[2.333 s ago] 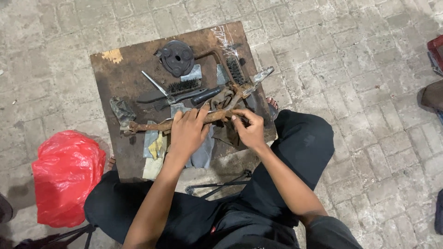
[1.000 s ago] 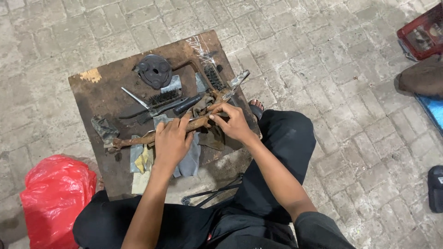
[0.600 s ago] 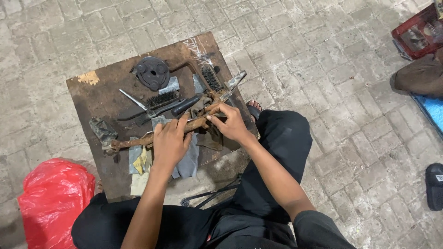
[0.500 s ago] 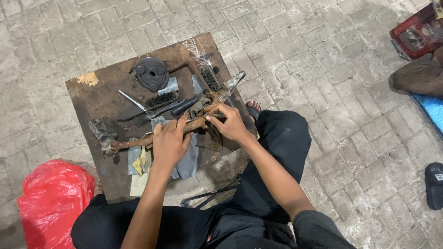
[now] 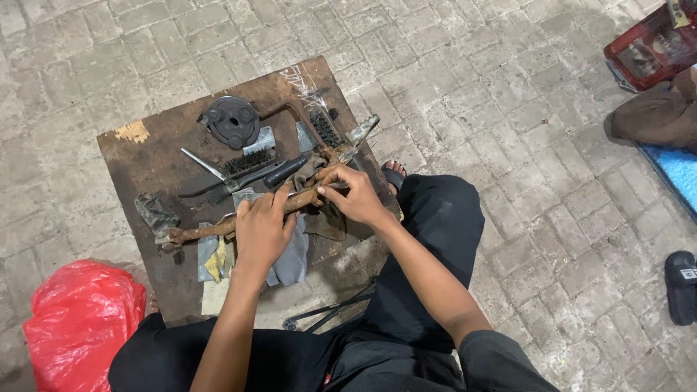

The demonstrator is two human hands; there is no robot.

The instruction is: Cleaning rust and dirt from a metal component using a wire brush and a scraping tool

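A low, stained brown table (image 5: 138, 156) stood on grey paving bricks (image 5: 501, 94) at the centre left of the frame. Across its near half lay a long rusty metal bar (image 5: 200, 232), resting over grey rags (image 5: 290, 258). The left hand (image 5: 263, 231) was clenched over the bar's middle; the right hand (image 5: 356, 196) gripped its upper right end. Behind them sat a dark round disc (image 5: 231, 121), a wire brush (image 5: 247, 163) and a black-handled tool (image 5: 284, 170). A red plastic bag (image 5: 80, 319) lay at the lower left.
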